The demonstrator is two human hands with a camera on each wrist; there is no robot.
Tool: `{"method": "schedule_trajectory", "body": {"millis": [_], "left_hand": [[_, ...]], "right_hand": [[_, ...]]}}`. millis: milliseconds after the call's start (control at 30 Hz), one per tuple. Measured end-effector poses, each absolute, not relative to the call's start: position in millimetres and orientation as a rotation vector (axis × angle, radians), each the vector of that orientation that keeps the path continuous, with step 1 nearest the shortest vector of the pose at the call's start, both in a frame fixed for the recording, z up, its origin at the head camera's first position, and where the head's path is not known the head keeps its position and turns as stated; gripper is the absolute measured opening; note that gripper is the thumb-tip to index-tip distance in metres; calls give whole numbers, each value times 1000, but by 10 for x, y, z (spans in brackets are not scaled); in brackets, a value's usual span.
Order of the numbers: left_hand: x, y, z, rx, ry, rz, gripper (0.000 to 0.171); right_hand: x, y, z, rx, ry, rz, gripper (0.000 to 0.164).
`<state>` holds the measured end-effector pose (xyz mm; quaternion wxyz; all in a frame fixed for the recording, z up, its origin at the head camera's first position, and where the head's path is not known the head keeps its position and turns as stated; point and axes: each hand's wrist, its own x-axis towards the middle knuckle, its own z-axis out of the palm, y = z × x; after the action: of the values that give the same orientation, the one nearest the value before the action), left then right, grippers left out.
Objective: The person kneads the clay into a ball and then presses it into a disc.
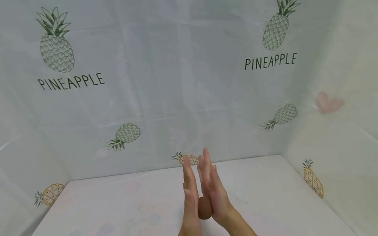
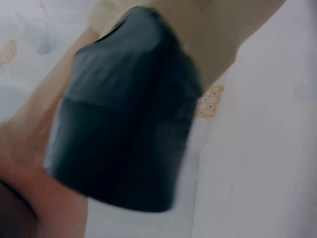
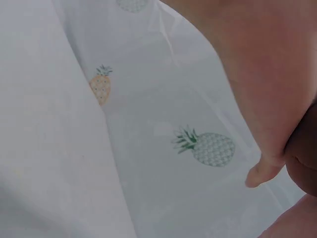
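Your left hand [image 1: 191,205] and right hand [image 1: 215,195] stand upright, palm to palm above the table [image 1: 117,226], fingers straight and held side by side, pointing up at the pineapple-print sheet [image 1: 182,74]. Pressed between your two palms, down near the heels of the hands, sits a small brown ball [image 1: 204,208]. It looks light and probably soft like dough or clay, so flat palms on its opposite sides seem the right hold, squeezing gently so it doesn't squash.
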<state>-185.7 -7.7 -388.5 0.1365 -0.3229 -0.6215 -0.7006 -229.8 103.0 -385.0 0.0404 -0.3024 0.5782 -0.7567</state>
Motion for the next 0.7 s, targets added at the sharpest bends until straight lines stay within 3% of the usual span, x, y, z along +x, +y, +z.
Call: {"method": "schedule_trajectory", "body": {"millis": [700], "left_hand": [[-2149,-589,-3780,-528,-1711,-1898,66]], "right_hand": [[-1964,668,-3868,-905,1712,-2176,54]]}}
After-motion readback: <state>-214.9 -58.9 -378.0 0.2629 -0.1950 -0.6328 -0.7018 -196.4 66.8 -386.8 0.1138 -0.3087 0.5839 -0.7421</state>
